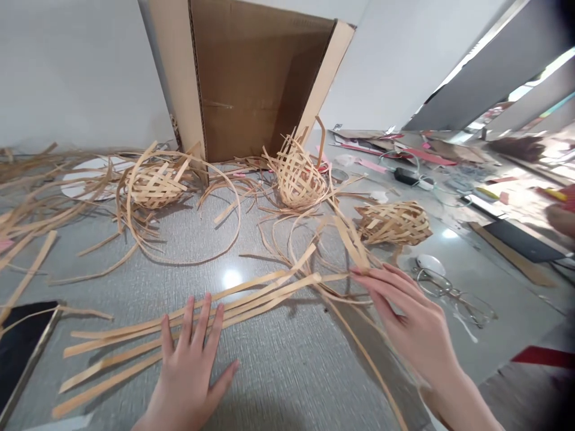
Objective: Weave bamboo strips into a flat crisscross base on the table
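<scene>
Several pale bamboo strips (112,358) lie side by side on the grey table, running from the lower left toward the middle. My left hand (186,359) rests over them with its fingers spread flat. My right hand (404,314) pinches bamboo strips (353,242) at the fingertips, beside a tangle of loose, curled strips. Behind the right hand lies a woven bamboo piece (395,222). A pointed woven piece (299,173) with loose strip ends stands farther back, and a rounder woven piece (155,184) sits at the back left.
An open cardboard box (265,84) stands against the back wall. Eyeglasses (456,296) and a white round object (430,264) lie right of my right hand. A dark flat panel (22,341) is at the left edge. Part of another person's hand (561,218) shows at far right.
</scene>
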The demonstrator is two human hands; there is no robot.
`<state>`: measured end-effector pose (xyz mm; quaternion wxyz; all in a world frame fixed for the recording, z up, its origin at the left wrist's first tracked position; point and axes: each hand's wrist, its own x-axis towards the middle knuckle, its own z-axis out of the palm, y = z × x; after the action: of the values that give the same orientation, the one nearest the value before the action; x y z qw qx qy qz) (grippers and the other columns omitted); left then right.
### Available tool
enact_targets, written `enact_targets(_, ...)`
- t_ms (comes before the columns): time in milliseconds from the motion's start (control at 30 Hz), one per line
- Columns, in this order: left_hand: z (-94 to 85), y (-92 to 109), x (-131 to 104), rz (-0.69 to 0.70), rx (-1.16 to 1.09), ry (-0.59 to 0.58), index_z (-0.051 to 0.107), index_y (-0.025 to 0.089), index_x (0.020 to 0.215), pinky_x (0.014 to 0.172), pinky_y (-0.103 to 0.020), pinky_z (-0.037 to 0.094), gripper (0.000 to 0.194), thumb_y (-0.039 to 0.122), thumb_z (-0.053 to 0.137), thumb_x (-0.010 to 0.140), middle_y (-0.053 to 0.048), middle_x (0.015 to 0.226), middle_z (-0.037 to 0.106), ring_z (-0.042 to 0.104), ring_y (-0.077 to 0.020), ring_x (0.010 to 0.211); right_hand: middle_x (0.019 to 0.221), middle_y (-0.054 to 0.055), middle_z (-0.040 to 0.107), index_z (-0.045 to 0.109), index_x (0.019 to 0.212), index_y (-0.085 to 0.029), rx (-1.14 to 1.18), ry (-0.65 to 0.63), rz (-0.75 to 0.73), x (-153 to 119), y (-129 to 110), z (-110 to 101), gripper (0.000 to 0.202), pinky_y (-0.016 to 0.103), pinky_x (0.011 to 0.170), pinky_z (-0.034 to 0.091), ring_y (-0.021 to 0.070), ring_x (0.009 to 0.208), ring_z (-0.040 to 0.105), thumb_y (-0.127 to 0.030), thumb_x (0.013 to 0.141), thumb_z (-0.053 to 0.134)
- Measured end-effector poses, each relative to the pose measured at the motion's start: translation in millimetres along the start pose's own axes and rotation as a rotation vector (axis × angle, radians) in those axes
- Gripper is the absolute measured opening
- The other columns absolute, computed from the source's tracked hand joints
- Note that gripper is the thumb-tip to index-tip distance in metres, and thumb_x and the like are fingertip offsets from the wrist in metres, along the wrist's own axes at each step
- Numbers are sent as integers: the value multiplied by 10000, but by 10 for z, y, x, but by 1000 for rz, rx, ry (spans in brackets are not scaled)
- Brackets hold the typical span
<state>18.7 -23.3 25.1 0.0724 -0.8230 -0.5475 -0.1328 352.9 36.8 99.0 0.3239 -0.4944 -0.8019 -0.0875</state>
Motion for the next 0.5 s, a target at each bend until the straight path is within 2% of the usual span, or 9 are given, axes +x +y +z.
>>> enact_targets(133,24,-30,-52,59,-11,33,118,149,1491,1032,-693,89,883,583,478,812,-206,1446,380,230,-434,1353,942,25,697,536,1108,-259,107,145,112,116,-135,-104,263,329,796,553,178,883,681,-151,869,543)
enact_targets(200,19,-34,-74,80,-10,35,143,146,1488,1032,-690,91,888,600,481,805,-205,1447,379,231,-435,1351,971,33,698,514,1190,-254,123,101,108,235,-173,-158,321,297,743,565,169,860,688,-166,882,528)
enact_targets(267,5,-32,-86,85,-5,34,173,141,1483,1030,-689,95,870,582,495,805,-204,1450,373,239,-438,1346,974,31,705,552,1190,-250,124,6,69,402,-159,-218,304,280,736,563,156,843,688,-171,904,485)
enact_targets(400,-15,-20,-91,73,13,34,286,141,1455,1034,-685,94,772,539,491,825,-187,1461,363,249,-434,1342,951,53,718,649,1111,-209,102,21,78,745,16,-330,267,306,801,537,170,887,676,-214,897,490)
enact_targets(500,-9,-14,-98,59,26,34,351,157,1430,1045,-675,78,711,535,468,839,-168,1472,352,228,-423,1355,936,70,718,671,1108,-185,100,235,294,905,175,-423,278,323,804,524,173,861,670,-239,859,558)
